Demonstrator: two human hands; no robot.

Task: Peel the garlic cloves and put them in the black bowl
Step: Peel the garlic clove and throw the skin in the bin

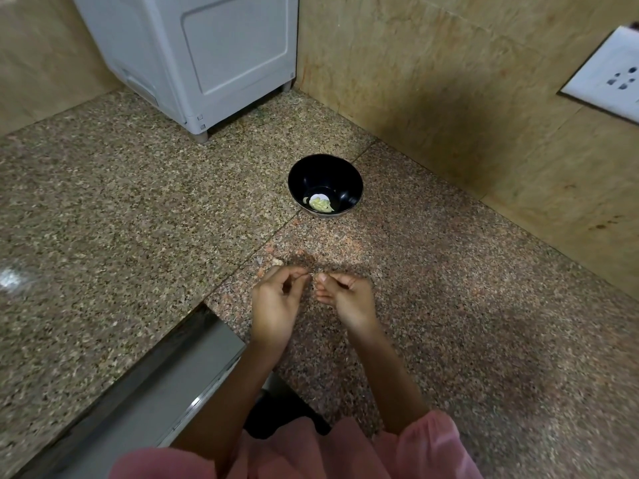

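Note:
A black bowl point(325, 183) stands on the granite counter point(103, 202) beyond my hands, with several pale peeled garlic cloves point(321, 204) at its bottom. My left hand point(276, 302) and my right hand point(349, 299) are close together below the bowl, fingers curled. Their fingertips meet on a small garlic clove point(314, 275), which is mostly hidden and blurred. A few scraps of garlic skin point(276, 261) lie on the counter just beyond my left hand.
A white appliance point(207, 57) stands on short legs at the back left. A tiled wall point(449, 98) with a white socket plate point(608, 74) runs along the right. A steel sink edge point(166, 382) opens at the lower left.

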